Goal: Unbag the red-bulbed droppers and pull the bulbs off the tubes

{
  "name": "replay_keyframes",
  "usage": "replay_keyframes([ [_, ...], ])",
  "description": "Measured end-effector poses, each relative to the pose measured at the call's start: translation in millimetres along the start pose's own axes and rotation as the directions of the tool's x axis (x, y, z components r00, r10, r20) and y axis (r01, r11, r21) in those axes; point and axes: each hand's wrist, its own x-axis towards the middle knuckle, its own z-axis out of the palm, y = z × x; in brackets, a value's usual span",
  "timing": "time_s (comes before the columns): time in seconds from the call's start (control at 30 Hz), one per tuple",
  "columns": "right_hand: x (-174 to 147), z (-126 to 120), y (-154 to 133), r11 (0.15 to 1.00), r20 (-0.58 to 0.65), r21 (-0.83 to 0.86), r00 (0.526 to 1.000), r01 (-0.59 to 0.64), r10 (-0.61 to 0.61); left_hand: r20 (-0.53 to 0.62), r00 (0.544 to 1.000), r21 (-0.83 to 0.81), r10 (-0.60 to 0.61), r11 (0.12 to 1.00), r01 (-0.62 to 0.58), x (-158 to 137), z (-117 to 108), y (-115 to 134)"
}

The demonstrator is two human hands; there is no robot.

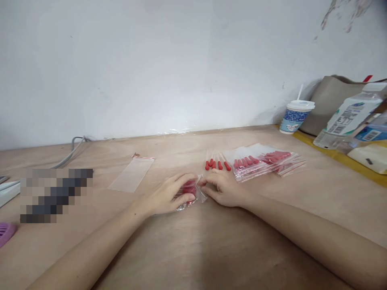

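clear bag [202, 195] of red pieces [189, 188] gripped between left hand [169, 194] thumb and fingers, bag's right edge pinched by right hand [225, 189], red-tipped sticks [227, 166] placed just beyond

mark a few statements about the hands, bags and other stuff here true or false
1. The left hand holds a clear bag with red pieces inside. True.
2. The flat bag lies to the right of both hands. False: it lies to their left.
3. Several loose red-tipped pieces lie just beyond the right hand. True.
4. The cup has no straw. False: a white straw sticks up from its lid.
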Motion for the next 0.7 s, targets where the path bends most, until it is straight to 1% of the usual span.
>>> replay_keyframes([
  [0.07, 2.5, 0.3, -6.8, 1.000, -0.004, -0.011, 1.000, -0.011, 0.010, -0.038, 0.996, -0.046, -0.077, 0.996, 0.075, -11.7, 4.8, -2.7],
  [0.17, 6.3, -3.1, -17.0, 0.998, 0.050, -0.061, 0.999, -0.020, 0.023, -0.046, 0.986, -0.099, -0.160, 0.983, 0.155, -25.9, 10.2, -7.9],
  [0.27, 8.9, -7.2, -22.0, 0.993, 0.109, -0.111, 0.993, -0.042, 0.054, -0.046, 0.979, -0.131, -0.200, 0.972, 0.193, -29.8, 13.7, -11.1],
  [0.33, 9.6, -8.3, -21.8, 0.994, 0.137, -0.106, 0.989, -0.041, 0.056, -0.053, 0.977, -0.137, -0.205, 0.971, 0.196, -28.3, 15.8, -12.3],
  [0.4, 9.6, -8.0, -20.2, 0.997, 0.145, -0.067, 0.988, -0.040, 0.050, -0.074, 0.976, -0.136, -0.206, 0.971, 0.195, -26.2, 17.9, -13.4],
  [0.53, 9.0, -5.3, -17.2, 0.991, 0.110, 0.065, 0.988, -0.114, 0.106, -0.115, 0.970, -0.135, -0.214, 0.971, 0.198, -25.5, 21.1, -15.5],
  [0.6, 8.8, -3.5, -16.2, 0.980, 0.107, 0.131, 0.985, -0.148, 0.134, -0.121, 0.972, -0.129, -0.202, 0.974, 0.187, -26.0, 21.4, -15.9],
  [0.7, 9.2, 0.3, -13.4, 0.960, 0.110, 0.232, 0.985, -0.156, 0.133, -0.143, 0.976, -0.110, -0.163, 0.983, 0.149, -25.6, 20.8, -15.3],
])
